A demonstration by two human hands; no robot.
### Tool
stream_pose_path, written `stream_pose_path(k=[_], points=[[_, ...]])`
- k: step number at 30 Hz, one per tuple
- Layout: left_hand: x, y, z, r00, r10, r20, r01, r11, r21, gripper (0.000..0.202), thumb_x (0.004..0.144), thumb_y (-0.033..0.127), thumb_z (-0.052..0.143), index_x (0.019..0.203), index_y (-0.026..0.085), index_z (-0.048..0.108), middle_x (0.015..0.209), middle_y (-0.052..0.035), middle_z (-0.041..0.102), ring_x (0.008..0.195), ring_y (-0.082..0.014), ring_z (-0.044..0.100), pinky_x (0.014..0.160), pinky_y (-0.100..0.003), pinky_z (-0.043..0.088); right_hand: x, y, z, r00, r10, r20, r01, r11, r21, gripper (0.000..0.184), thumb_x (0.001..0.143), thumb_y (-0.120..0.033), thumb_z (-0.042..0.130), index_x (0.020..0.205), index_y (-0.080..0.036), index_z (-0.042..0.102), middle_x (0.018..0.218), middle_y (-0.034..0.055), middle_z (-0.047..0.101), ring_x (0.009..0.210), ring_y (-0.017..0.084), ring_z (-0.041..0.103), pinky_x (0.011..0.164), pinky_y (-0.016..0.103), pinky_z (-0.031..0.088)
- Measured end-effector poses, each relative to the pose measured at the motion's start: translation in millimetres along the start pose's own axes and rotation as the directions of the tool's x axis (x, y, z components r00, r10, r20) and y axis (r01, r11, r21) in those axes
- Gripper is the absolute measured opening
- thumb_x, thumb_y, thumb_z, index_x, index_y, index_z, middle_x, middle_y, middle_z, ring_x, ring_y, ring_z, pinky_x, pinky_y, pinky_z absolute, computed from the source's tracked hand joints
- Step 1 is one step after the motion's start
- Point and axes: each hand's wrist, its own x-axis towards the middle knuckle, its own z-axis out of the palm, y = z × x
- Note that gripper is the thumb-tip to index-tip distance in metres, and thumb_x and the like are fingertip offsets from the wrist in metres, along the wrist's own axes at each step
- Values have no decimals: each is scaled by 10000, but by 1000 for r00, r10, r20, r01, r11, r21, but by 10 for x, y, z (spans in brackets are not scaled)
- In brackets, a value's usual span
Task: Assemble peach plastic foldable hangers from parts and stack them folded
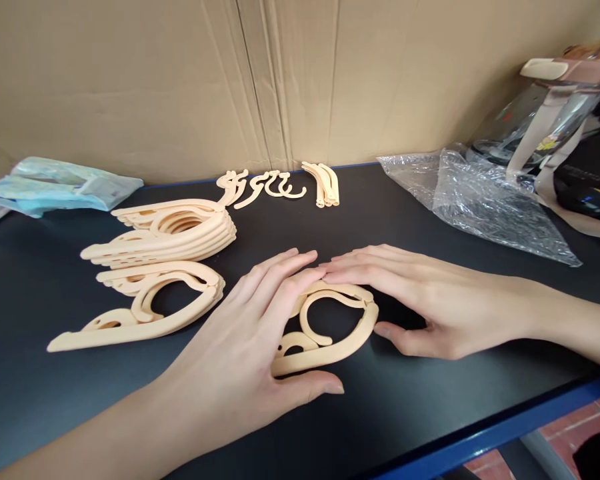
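A beige folding hanger (350, 343) lies folded on the black tabletop in front of me. My left hand (255, 333) covers its left part, fingers stretched out over the far side and thumb apart along the near side. At the hanger's right end rests my right hand (415, 300), its fingers extended along the far edge and its thumb close to the hinge. The fingertips of both hands come close together behind the hanger. To the left lie a few stacked folded hangers (190, 317), with a taller stack of hangers (200, 247) behind them.
Loose hooks (253, 190) and a bundle of curved strips (324, 183) lie along the cardboard wall (155, 87). Clear plastic wrap (490, 200) and a strapped transparent bottle (520, 123) are at right. A light blue packet (65, 187) lies at back left.
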Motion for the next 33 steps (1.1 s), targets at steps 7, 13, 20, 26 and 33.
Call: stream_pose_path(k=[7, 13, 20, 26, 33], points=[[-5, -15, 23, 997, -71, -11, 71, 997, -22, 719, 872, 504, 698, 1446, 207, 384, 1309, -104, 612, 1155, -282, 602, 936, -427, 521, 19, 73, 109, 996, -6, -93, 3, 1000, -31, 847, 819, -527, 765, 1493, -216, 357, 1415, 148, 582, 1279, 274, 558, 1047, 459, 464], [-8, 4, 28, 998, -60, -25, 59, 997, -46, 686, 877, 453, 705, 1437, 202, 396, 1315, -91, 610, 1152, -265, 593, 925, -396, 516, 40, -19, 177, 985, 18, -171, -33, 996, -86, 523, 872, -414, 728, 1249, -153, 477, 1203, 138, 673, 1015, 244, 626, 869, 396, 499], [-16, 133, -116, 988, 144, -50, -142, 989, 44, 456, 972, 297, 611, 1387, 167, 472, 1442, -96, 569, 1373, -232, 463, 1139, -367, 390, 22, 57, 101, 977, 113, -183, -135, 985, -112, 391, 885, -369, 687, 1168, -174, 500, 1153, 114, 676, 985, 249, 612, 827, 387, 481], [-61, 131, -168, 942, 303, 146, -289, 951, -113, 280, 1013, 305, 512, 1252, 206, 620, 1384, -30, 653, 1307, -200, 569, 1087, -330, 478, 61, 266, 57, 923, 307, -230, -290, 951, 103, 369, 901, -481, 666, 1111, -212, 525, 1164, 78, 644, 1023, 232, 598, 860, 377, 489], [-157, 31, -233, 927, 375, 17, -376, 927, 15, 212, 1006, 159, 474, 1094, 177, 666, 1080, -8, 756, 975, -163, 681, 870, -280, 507, 273, 187, 52, 924, 283, -257, -227, 947, 228, 383, 890, -491, 696, 1087, -223, 507, 1151, 62, 636, 1061, 231, 600, 904, 382, 472]])
